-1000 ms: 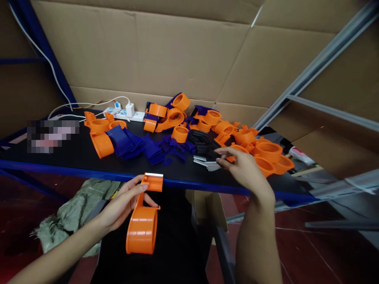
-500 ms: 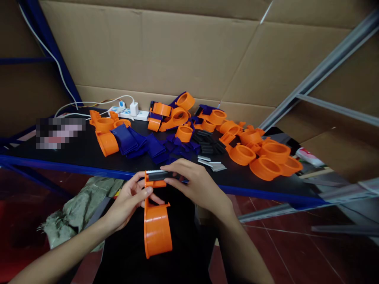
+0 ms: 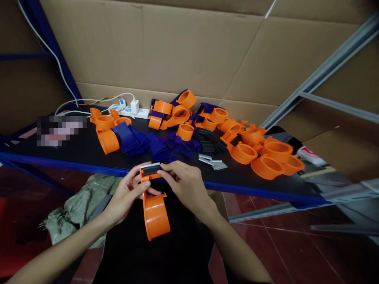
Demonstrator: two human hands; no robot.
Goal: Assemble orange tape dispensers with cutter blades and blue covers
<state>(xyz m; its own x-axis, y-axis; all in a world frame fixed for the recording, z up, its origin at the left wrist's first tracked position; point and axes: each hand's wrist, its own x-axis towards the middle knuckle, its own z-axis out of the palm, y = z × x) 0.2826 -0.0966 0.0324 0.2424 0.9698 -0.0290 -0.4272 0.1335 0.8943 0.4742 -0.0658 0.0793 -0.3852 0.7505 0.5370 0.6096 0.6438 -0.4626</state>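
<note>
A black bench top [image 3: 74, 156] with a blue front edge crosses the middle of the frame, backed by cardboard sheeting. Low centre, the left hand [image 3: 126, 195] grips the neck of an orange tape dispenser body [image 3: 154, 211] held in front of the bench edge. The right hand [image 3: 186, 183], which a second ago reached into the loose parts at centre right, has come back and now pinches a black strip [image 3: 151, 170] against the toothed head of the dispenser; fitting appears under way. Behind lie orange dispenser bodies [image 3: 266, 157], blue plates [image 3: 130, 139], black strips [image 3: 209, 142] and grey metal blades [image 3: 213, 163]. A white power strip [image 3: 130, 111] sits upper left. Nothing obstructs the hands.
</note>
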